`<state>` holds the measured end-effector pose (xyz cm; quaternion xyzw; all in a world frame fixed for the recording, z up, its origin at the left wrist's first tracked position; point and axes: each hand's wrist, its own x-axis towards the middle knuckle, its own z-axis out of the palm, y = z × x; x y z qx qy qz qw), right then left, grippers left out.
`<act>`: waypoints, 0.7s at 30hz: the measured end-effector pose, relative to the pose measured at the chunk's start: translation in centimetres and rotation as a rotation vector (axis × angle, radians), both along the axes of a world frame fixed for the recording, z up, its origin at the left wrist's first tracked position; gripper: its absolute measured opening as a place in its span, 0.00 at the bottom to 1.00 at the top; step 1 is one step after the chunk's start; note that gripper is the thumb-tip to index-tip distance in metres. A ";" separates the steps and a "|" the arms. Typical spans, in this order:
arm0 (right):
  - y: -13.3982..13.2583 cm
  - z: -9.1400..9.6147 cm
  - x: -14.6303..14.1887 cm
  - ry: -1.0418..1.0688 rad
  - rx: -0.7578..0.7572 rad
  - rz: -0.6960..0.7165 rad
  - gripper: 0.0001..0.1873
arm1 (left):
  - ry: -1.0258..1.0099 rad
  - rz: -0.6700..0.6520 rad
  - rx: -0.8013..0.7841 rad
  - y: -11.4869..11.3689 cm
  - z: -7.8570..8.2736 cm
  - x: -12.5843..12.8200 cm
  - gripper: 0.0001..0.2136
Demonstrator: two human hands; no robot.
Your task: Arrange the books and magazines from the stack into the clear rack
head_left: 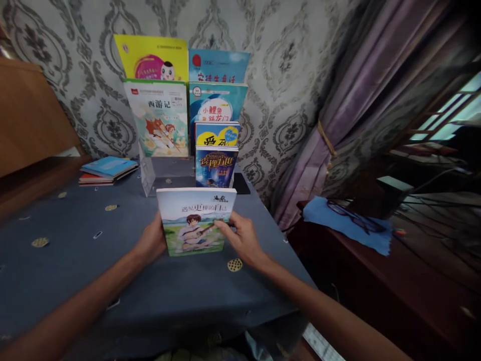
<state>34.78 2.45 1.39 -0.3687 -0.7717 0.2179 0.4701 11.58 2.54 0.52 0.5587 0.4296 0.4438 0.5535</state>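
Between my two hands a paperback book (195, 235) is held upright, its cover facing me with a figure playing a guitar. My left hand (155, 234) grips its left edge, the fingertips hidden behind it. My right hand (242, 235) grips the right edge, thumb on the cover. Just behind stands a clear book rack (147, 175) with books in tiers. Its left side holds a white-green book (163, 120) before a yellow book (154, 57). On its right are a dark blue book (216, 168), a yellow-blue book (216, 134) and two teal-blue books (218, 100) behind.
A small pile of thin books (108, 168) lies at the left back of the cloth-covered table (131, 281). A dark flat object (241, 183) lies right of the rack. Beyond the table's right edge, glasses (355, 215) rest on a blue cloth (323, 215). A purple curtain (323, 110) hangs there.
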 end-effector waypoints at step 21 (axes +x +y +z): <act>4.2 -2.5 -3.2 0.511 -0.507 0.129 0.19 | -0.424 0.555 -0.337 3.7 0.5 2.4 0.15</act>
